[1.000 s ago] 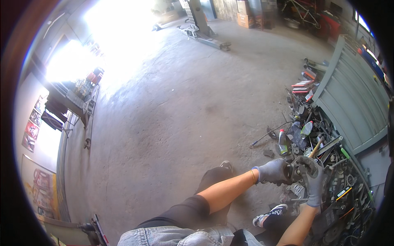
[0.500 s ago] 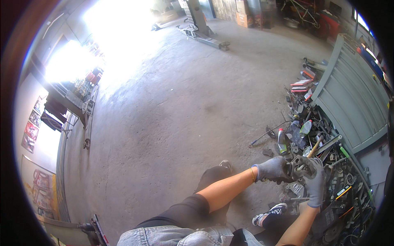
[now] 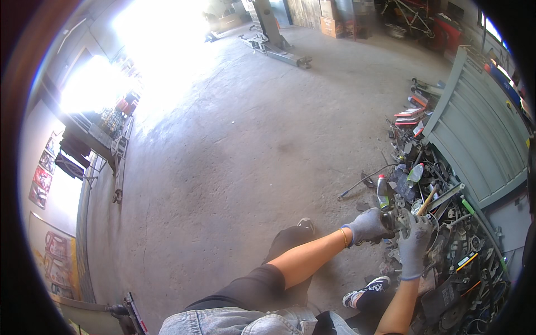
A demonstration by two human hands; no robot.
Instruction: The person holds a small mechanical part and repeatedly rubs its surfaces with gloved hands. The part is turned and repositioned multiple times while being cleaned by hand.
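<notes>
Both of my hands wear grey work gloves and meet at a metal car part (image 3: 393, 220) above the edge of a scrap pile. My left hand (image 3: 368, 225) is closed around the part's left side. From the right, my right hand (image 3: 414, 237) has its fingers curled against the same part. The part looks dark and silvery, and the gloves cover much of it, so its exact kind does not show. Just beyond the hands lie a clear bottle with a red cap (image 3: 382, 191) and a hammer-like wooden handle (image 3: 428, 201).
A heap of mixed car parts (image 3: 469, 245) spreads along my right, against a grey metal cabinet (image 3: 480, 134). Red-and-white boxes (image 3: 409, 116) lie at its far end. A lift post (image 3: 267, 25) stands on the concrete floor (image 3: 234, 151) ahead. My shoe (image 3: 368, 291) rests beside the heap.
My right hand has shifted slightly left and down, turning so its back shows more. The left hand has moved a little up and stays on the metal part.
</notes>
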